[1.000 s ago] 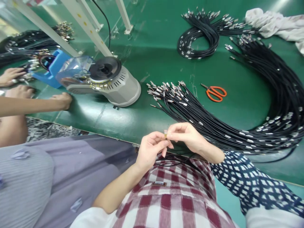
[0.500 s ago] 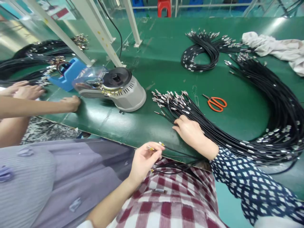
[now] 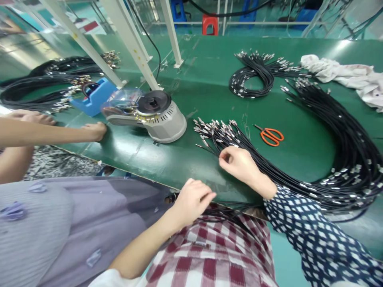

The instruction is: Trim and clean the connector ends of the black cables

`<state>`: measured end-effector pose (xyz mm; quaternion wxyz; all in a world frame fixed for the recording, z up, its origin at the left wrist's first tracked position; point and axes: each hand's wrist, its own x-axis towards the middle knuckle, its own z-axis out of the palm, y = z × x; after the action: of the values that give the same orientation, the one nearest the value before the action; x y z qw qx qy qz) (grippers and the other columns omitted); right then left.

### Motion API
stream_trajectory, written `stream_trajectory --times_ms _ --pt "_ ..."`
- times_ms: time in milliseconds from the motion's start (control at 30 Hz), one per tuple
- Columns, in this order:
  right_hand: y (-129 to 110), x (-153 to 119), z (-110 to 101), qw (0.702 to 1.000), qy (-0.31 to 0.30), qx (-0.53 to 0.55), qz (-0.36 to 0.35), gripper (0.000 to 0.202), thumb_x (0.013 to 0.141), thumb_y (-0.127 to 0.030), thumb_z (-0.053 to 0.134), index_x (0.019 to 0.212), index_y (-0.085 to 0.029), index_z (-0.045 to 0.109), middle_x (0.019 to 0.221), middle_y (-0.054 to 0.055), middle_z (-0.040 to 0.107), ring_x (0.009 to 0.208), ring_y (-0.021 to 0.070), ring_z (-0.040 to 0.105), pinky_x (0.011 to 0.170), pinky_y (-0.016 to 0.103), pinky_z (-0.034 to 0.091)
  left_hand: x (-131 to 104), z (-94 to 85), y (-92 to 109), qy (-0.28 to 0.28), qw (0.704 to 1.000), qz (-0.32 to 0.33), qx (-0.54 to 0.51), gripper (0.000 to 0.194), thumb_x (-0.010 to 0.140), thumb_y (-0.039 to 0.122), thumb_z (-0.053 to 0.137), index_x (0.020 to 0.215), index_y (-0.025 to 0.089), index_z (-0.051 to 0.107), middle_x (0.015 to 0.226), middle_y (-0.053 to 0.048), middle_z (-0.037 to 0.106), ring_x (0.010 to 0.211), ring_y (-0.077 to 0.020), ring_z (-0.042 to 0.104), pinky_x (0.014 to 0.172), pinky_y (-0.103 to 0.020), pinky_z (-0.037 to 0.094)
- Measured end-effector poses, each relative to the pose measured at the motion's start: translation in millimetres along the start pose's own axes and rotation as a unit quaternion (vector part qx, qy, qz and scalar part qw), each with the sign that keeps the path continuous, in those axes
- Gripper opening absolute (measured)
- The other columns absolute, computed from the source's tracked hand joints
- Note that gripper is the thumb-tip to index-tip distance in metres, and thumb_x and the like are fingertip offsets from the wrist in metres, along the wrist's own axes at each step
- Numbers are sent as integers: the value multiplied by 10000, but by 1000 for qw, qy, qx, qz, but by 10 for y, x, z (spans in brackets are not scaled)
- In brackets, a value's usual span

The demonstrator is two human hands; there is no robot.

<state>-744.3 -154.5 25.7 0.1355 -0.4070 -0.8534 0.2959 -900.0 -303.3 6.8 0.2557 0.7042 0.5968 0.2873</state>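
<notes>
Your right hand (image 3: 237,161) is touching thin, black, silver-tipped cables (image 3: 279,172) right of centre, your left hand (image 3: 193,199) hovering nearer, both grasps unclear; they are likely handling light, flexible, best held behind tips (image 3: 214,130)

From my remote seat I look onto a green worktop (image 3: 206,91) and take the orange-handled scissors (image 3: 265,130) lying on it as my landmark. A thick bundle of black cables (image 3: 356,137) curves round their near and right sides, its nearer silver-tipped ends just left of them. Beyond the scissors I see a smaller cable coil (image 3: 263,73), and farther right a crumpled white cloth (image 3: 332,71). Well to their left stand a grey machine with a black disc on top (image 3: 166,125) and a blue holder (image 3: 100,97) (the two overlap in my view); farther left lie more black cables (image 3: 64,63).
</notes>
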Motion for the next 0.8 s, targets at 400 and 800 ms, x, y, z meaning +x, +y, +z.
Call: stream_trajectory --times_ms 400,800 --pt "31 -519 140 824 -257 490 121 327 760 -425 768 823 -144 614 721 1 637 564 81 569 583 222 454 322 -5 119 93 792 -182 -575 186 826 252 717 954 119 696 740 -50 716 493 -104 620 488 -215 459" --pt "-563 894 76 893 -31 445 65 128 779 -249 714 859 -149 714 769 29 714 535 88 603 530 200 450 223 186 -107 119 756 -225 -603 312 769 340 769 923 90 663 684 -58 704 454 -137 639 443 -219 471"
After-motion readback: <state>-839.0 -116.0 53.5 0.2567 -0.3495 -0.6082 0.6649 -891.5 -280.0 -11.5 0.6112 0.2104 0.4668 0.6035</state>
